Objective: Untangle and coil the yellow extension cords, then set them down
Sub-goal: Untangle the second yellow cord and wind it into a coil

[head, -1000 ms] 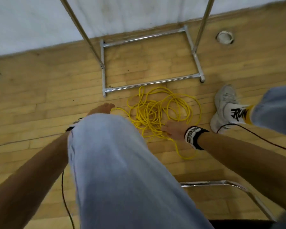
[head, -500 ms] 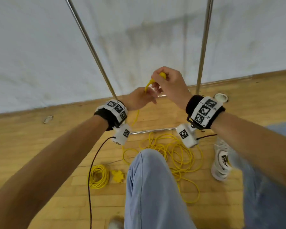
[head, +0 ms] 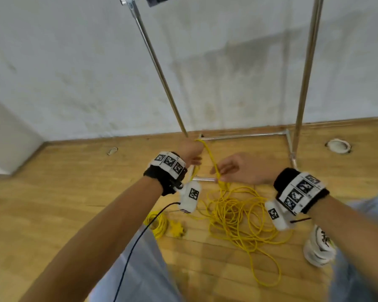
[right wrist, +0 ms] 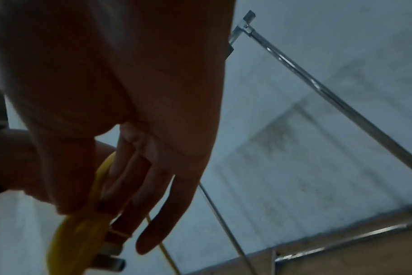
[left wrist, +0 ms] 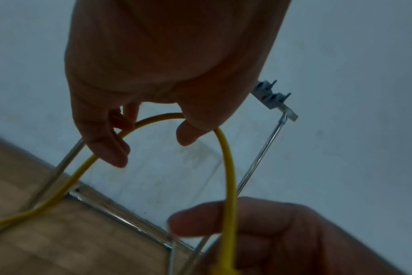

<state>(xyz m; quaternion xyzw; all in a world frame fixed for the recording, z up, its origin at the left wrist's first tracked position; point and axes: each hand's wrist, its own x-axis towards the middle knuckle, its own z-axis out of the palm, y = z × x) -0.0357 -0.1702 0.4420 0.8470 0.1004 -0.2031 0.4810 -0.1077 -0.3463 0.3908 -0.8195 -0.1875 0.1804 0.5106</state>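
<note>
Tangled yellow extension cord: thin, loose overlapping loops spread on the wooden floor, one long loop trailing nearest the camera. One strand rises from the pile, arches over the curled fingers of the left hand and runs down to the right hand, which pinches the cord's yellow plug end. Second yellow cord: compact coil flat on the floor left of the tangle, its yellow plug beside it.
</note>
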